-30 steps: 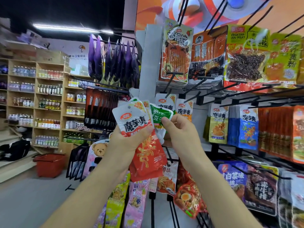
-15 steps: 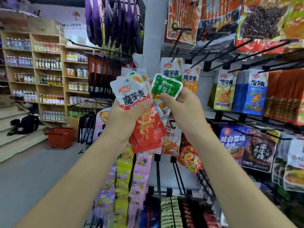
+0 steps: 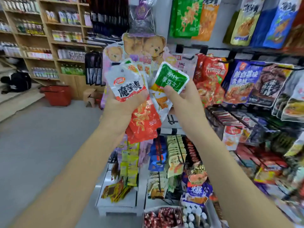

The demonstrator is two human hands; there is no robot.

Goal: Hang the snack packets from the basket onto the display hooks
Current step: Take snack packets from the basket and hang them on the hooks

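A display rack (image 3: pixel 213 48) fills the right half of the frame, its black hooks loaded with hanging snack packets (image 3: pixel 243 83) in red, blue, green and yellow. Wooden shelves (image 3: pixel 49 43) stocked with bottles take up the upper left. Grey floor (image 3: pixel 32 145) covers the lower left, and a red basket (image 3: pixel 56 96) stands on it at the left middle, near the foot of the shelves and well apart from the hands.

At the centre, the left hand (image 3: pixel 122 106) grips a fanned stack of red-and-white packets (image 3: pixel 130 87), thumb pressed across the front one. Just beside it, the right hand (image 3: pixel 185 99) pinches a green-topped packet (image 3: pixel 171 78), thumb on its face, its lower edge touching the stack. No held packet is on a hook.
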